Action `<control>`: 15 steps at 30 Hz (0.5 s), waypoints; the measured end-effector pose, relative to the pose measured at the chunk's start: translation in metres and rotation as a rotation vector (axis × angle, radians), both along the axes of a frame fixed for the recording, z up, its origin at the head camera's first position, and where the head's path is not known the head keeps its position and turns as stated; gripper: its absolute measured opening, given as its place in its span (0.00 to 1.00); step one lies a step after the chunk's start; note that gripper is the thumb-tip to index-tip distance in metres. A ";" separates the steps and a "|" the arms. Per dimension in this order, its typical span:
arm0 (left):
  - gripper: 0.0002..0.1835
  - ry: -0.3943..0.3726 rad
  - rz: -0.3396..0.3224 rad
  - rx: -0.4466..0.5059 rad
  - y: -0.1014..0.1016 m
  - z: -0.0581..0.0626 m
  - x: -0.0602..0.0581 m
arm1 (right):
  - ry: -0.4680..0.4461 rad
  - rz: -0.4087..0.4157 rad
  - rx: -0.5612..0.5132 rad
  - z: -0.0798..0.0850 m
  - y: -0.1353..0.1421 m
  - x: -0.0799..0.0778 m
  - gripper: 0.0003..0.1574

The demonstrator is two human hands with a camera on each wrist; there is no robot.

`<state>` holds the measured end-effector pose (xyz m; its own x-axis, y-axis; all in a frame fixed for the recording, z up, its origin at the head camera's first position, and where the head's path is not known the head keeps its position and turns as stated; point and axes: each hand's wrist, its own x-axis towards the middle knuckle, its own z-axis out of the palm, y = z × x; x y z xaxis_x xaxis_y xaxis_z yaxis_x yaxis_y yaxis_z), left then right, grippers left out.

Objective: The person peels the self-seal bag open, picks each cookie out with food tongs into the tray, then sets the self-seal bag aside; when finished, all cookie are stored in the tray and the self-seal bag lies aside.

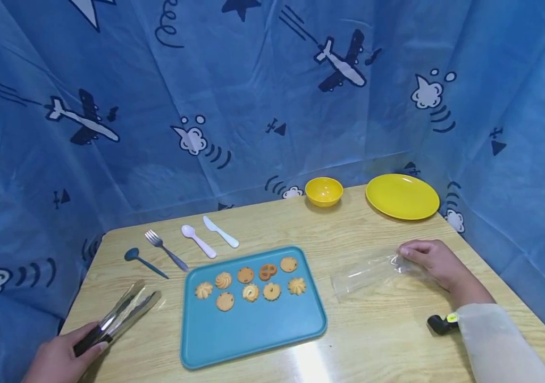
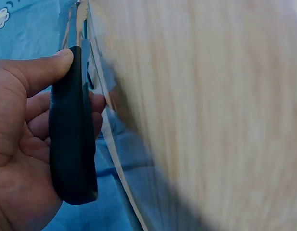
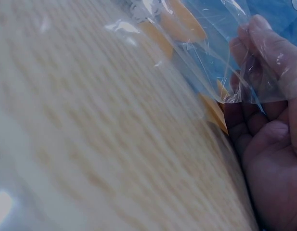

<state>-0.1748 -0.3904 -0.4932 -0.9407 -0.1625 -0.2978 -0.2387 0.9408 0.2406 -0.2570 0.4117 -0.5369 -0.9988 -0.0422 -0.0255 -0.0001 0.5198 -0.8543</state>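
Observation:
At the table's left front edge my left hand grips the black handle end of metal tongs, whose arms are spread apart and point away from me. The left wrist view shows the thumb along the black handle, with fingers curled behind it. My right hand holds the near end of a clear plastic bag, which lies flat over the wood. Close up, the film covers part of the right fingers. Between the hands is a teal tray with several cookies and a pretzel.
Behind the tray's left side lie a dark ladle-like spoon, a fork, a pale spoon and a white knife. A yellow bowl and yellow plate stand at the back. Blue curtain surrounds the table.

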 end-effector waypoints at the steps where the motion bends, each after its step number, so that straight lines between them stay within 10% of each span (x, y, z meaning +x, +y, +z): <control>1: 0.52 -0.005 0.002 -0.003 -0.001 0.000 0.000 | 0.007 0.001 -0.009 0.000 0.000 0.000 0.26; 15: 0.57 -0.122 -0.002 -0.075 -0.008 -0.006 -0.010 | -0.011 -0.123 0.076 0.003 0.004 0.003 0.38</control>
<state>-0.1850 -0.3980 -0.4992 -0.8984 -0.1871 -0.3974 -0.2605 0.9554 0.1392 -0.2540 0.4152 -0.5339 -0.9960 0.0828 -0.0346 0.0763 0.5781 -0.8124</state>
